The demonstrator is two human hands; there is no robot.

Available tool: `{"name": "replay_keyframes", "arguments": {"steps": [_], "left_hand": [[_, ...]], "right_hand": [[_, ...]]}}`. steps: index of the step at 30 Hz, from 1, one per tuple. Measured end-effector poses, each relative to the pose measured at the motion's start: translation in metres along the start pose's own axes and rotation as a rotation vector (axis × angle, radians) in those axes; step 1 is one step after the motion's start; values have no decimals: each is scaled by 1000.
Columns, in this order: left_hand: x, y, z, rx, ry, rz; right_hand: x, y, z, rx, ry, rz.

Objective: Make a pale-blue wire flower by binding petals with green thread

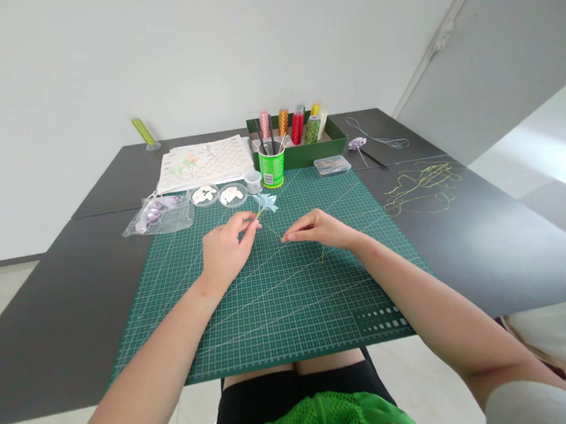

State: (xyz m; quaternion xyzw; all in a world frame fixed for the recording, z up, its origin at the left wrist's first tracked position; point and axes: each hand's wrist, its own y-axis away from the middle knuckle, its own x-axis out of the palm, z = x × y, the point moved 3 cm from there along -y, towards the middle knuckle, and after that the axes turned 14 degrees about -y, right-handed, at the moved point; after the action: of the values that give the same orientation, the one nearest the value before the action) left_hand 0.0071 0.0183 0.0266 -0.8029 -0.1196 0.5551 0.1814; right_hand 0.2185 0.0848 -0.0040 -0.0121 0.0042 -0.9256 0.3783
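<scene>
Between the thumb and fingers of my left hand (227, 245) is the stem of a pale blue artificial flower (265, 202), its petals pointing up and right. My right hand (319, 227) is closed in a pinch on a thin yellow-green thread (322, 254). One stretch of the thread runs from the flower's stem to my right fingertips, and a loose end hangs below that hand. Both hands are just above the green cutting mat (271, 316).
Behind the mat stand a green can of tools (272, 171) and a box (308, 153) of thread spools. Dishes of white pieces (204, 195), a plastic bag (160, 215) and paper sheets (204, 162) lie left. Tangled yellow-green thread (421, 186) lies right.
</scene>
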Motion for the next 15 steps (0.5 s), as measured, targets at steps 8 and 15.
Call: {"name": "replay_keyframes", "arguments": {"steps": [8,15], "left_hand": [[1,0,1,-106,122,30],[1,-5,9,-272,620,46]], "right_hand": [[2,0,2,8,-83,-78],[-15,0,-2,-84,-436,-379]]}}
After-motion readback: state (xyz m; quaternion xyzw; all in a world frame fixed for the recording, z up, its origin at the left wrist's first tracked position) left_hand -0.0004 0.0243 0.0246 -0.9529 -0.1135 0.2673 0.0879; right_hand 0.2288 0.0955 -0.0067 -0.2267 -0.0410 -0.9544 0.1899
